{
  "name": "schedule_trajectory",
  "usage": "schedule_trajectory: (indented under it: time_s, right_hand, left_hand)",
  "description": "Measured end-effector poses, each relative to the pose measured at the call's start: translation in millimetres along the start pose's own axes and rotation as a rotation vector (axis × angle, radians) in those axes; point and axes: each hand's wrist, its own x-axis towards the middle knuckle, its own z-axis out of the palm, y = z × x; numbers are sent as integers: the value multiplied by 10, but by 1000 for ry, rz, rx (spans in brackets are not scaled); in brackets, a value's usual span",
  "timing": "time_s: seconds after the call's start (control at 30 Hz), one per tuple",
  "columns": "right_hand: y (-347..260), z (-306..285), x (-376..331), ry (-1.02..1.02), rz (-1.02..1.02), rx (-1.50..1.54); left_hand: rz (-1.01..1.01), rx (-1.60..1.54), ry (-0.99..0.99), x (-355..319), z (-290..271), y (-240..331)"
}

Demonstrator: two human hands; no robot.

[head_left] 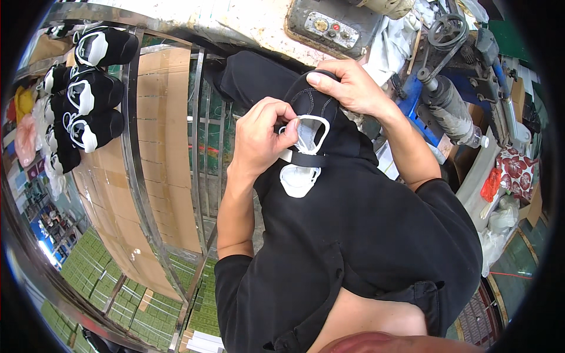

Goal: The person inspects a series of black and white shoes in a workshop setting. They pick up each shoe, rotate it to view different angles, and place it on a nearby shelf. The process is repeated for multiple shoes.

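Note:
A black shoe upper with white trim (306, 141) is held in front of my chest. My right hand (347, 85) grips its black toe end from above. My left hand (259, 138) pinches the white edge and a black strap at its opening. A white tongue piece hangs below the strap. My black shirt lies right behind the shoe upper.
Several finished black-and-white shoe uppers (88, 94) sit on a metal rack (132, 147) lined with cardboard at the left. A worn machine with a control panel (329, 26) stands ahead. A belt wheel and motor (450, 65) are at the upper right. Green tiled floor (106, 282) lies below.

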Motion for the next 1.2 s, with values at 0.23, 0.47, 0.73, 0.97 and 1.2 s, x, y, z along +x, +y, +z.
schedule_trajectory:
  time_s: [0.23,0.47,0.73,0.97,1.2]
  right_hand:
    - [-117,-154,-132,114,56,130]
    - [-561,-741,-67,268,54,262]
    - [-731,-1018,68,376,2,368]
    - [-789,-1091,-13,362,-56,333]
    - [-625,-900,-10,251,95,368]
  left_hand:
    - [-1,-40,-112,310,-72,177]
    - [169,-18,-230,1214,-235,593]
    - [217,-16,-179,1627,-189,810]
    - [67,-230,6,1522,-370,653]
    - [-154,-399,-42,517,-324,115]
